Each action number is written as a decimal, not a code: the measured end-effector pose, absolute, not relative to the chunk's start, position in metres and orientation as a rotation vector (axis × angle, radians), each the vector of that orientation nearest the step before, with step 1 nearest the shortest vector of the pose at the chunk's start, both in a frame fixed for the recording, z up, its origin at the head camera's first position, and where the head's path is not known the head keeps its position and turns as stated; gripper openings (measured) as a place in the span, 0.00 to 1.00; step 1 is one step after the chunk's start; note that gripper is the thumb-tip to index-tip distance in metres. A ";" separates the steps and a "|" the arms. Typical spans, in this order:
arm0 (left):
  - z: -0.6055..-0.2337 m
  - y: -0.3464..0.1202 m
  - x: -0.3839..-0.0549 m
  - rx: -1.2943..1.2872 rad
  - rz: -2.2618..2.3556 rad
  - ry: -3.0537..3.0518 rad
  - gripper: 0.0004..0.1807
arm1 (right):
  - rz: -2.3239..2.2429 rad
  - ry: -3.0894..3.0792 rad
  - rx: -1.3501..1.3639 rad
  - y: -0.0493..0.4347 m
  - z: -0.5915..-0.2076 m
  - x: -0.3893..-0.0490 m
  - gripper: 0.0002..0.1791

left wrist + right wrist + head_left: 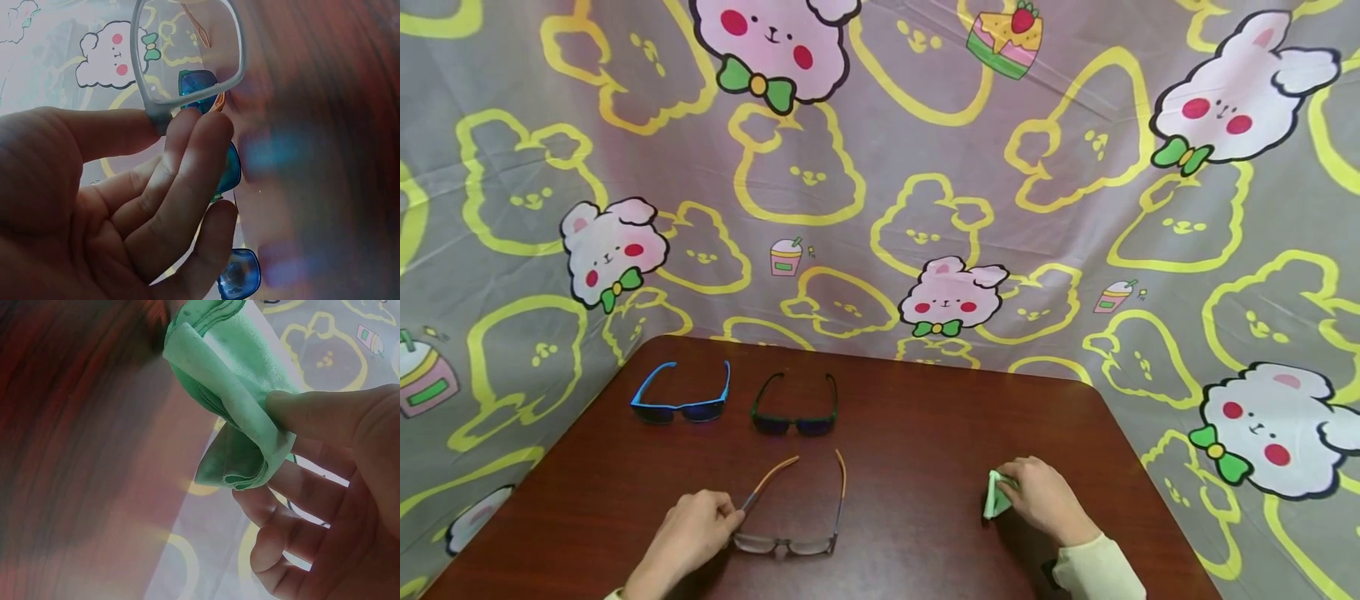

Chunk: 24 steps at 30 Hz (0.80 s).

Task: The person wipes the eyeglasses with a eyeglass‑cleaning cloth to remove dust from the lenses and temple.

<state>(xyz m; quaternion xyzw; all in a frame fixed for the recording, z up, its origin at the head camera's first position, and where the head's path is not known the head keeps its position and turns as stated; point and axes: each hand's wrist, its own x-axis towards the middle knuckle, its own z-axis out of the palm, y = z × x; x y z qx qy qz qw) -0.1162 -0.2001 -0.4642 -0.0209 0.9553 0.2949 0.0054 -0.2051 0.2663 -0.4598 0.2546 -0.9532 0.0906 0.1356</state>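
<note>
A pair of clear eyeglasses (784,547) with grey and orange temples is at the front of the table, temples unfolded and pointing away. My left hand (694,532) pinches them at the left hinge between thumb and fingers, as the left wrist view shows by the grey frame (236,81). To the right, my right hand (1042,498) pinches a folded light green cloth (997,495) just over the table. In the right wrist view the cloth (240,394) hangs in soft folds, thumb on one side and fingers on the other.
Behind the eyeglasses stand blue-framed sunglasses (681,411) at the far left and dark green-framed sunglasses (793,425) beside them, both unfolded. The brown wooden table (925,442) is enclosed at the back and sides by a grey curtain (842,242) with cartoon prints.
</note>
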 end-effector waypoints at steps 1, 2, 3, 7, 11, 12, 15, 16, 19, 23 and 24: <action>-0.465 -0.200 -0.116 -0.070 0.922 2.985 0.11 | 0.260 -2.756 0.743 0.266 -0.460 -0.206 0.05; -0.465 -0.200 -0.117 -0.063 0.925 2.982 0.11 | 0.260 -2.752 0.747 0.266 -0.460 -0.207 0.05; -0.466 -0.200 -0.117 -0.058 0.926 2.980 0.11 | 0.260 -2.748 0.749 0.266 -0.461 -0.207 0.05; -0.467 -0.200 -0.117 -0.066 0.919 2.958 0.12 | 0.278 -2.732 0.772 0.263 -0.462 -0.211 0.05; -0.470 -0.200 -0.116 -0.068 0.908 2.933 0.14 | 0.278 -2.755 0.771 0.262 -0.465 -0.212 0.05; -0.470 -0.200 -0.116 -0.065 0.905 2.925 0.14 | 0.275 -2.765 0.766 0.262 -0.465 -0.212 0.05; -0.468 -0.203 -0.117 -0.057 0.890 2.919 0.16 | 0.269 -2.793 0.755 0.262 -0.466 -0.213 0.05; -0.465 -0.204 -0.119 -0.058 0.886 2.920 0.16 | 0.274 -2.796 0.752 0.261 -0.465 -0.213 0.05; -0.450 -0.209 -0.125 -0.071 0.847 2.944 0.14 | 0.290 -2.789 0.754 0.260 -0.463 -0.214 0.06; -0.424 -0.213 -0.137 -0.026 0.765 3.000 0.17 | 0.299 -2.767 0.684 0.256 -0.457 -0.214 0.07; -0.418 -0.213 -0.140 0.000 0.731 3.023 0.19 | 0.298 -2.762 0.655 0.255 -0.455 -0.213 0.08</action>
